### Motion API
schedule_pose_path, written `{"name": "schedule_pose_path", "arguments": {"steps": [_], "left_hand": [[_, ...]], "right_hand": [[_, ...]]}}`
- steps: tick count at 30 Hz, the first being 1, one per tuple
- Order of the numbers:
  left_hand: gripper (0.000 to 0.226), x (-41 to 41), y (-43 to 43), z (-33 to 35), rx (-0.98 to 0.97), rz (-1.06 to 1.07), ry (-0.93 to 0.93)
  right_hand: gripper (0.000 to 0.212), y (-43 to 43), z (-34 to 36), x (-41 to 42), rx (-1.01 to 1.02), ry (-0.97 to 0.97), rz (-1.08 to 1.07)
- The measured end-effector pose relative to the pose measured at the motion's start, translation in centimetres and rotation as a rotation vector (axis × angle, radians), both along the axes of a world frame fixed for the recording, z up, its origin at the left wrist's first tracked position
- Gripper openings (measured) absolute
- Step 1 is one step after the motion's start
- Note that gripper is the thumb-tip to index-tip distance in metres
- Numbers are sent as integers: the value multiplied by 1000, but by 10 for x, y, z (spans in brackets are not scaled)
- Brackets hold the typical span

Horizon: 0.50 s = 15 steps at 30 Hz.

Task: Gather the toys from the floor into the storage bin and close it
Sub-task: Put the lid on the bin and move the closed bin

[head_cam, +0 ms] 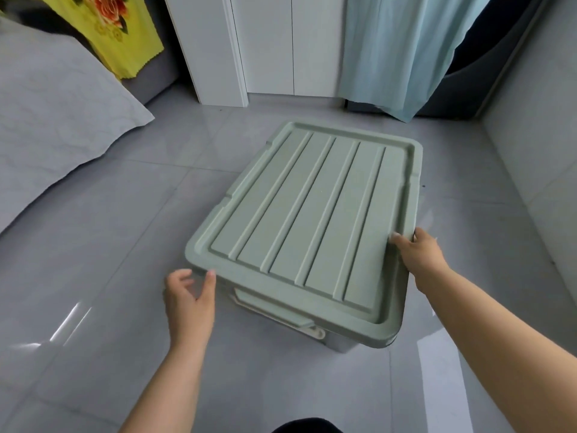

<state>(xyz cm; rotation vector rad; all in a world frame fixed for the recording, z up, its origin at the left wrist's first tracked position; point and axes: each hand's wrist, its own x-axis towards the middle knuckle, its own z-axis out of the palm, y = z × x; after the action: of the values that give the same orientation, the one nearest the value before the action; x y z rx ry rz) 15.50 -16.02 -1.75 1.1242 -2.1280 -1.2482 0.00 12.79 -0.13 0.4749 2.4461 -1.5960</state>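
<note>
Your forearms (175, 370) come in from the bottom edge of the view, one to each side of the storage bin's near end. Glossy grey floor tiles (93, 276) fill most of the scene. No toy shows anywhere on them, so the gathering looks finished and you appear to be on the closing step.

Next in size, the sage-green ribbed lid (306, 220) lies over the storage bin (343, 343), which stands mid-floor, well apart from the pale bedspread (62, 120) at the left edge. Only a strip of the bin's grey wall shows under the lid's near corner. Whether the lid is seated all round cannot be told from here.

Your right hand (420, 254) holds the lid's right edge close to its near-right corner. The thumb is on top and the other fingers are curled under the rim, hidden.

Your left hand (190, 301) holds nothing. Its fingers are loosely curled and apart, and the thumb tip is at the rim by the near-left corner, touching it or just short.

Smallest, the green latch (271, 307) sits on the bin's near end below the rim. Your next move, by my judgement, is to press both near corners flat, then fasten that latch.
</note>
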Motion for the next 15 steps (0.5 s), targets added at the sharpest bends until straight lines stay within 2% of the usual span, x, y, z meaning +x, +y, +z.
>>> {"name": "schedule_pose_path", "arguments": {"steps": [2, 5, 8, 11, 12, 13, 15], "left_hand": [[49, -16, -24, 6, -73, 3, -27], [51, -40, -50, 6, -45, -84, -80], [44, -58, -57, -4, 144, -223, -67], [42, -65, -58, -11, 262, -215, -54], [43, -67, -59, -12, 264, -202, -44], [42, -68, -59, -12, 255, -195, -48], [43, -64, -56, -9, 257, -179, -59]], "right_hand": [[37, 2, -7, 6, -68, -32, 4], [46, 2, -21, 26, -169, -100, -62], [42, 0, -35, 48, -246, -86, -136], [45, -1, -33, 55, -261, -62, -170], [46, -1, -29, 54, -197, -39, -173], [47, -1, -23, 54, -50, 3, -147], [47, -7, -8, 65, 342, 212, 6]]}}
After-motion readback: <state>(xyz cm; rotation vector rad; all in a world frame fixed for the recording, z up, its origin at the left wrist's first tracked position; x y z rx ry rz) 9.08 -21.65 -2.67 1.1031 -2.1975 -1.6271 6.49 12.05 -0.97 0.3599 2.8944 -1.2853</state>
